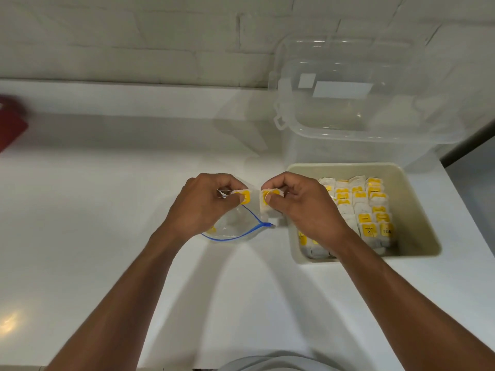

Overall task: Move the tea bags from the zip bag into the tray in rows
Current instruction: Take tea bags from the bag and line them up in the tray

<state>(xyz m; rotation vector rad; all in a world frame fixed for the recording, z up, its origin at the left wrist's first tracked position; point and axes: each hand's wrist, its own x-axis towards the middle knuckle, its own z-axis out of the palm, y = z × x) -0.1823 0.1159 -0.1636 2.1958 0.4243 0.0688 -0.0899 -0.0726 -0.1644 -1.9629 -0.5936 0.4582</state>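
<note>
One tea bag (268,207) is pinched in the right hand (302,204), another (242,196) in the left hand (198,207), above the zip bag (233,226) beside the near-full tray (417,183); light, soft, tearable, best held by paper edges; strings may tangle; a clear tub (348,103) stands behind.

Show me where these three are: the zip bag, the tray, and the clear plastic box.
zip bag (235,231): head view, on its clear film above the blue zip.
tray (417,210): head view, on its bare right inner wall.
clear plastic box (348,116): head view, on its front wall.
</note>
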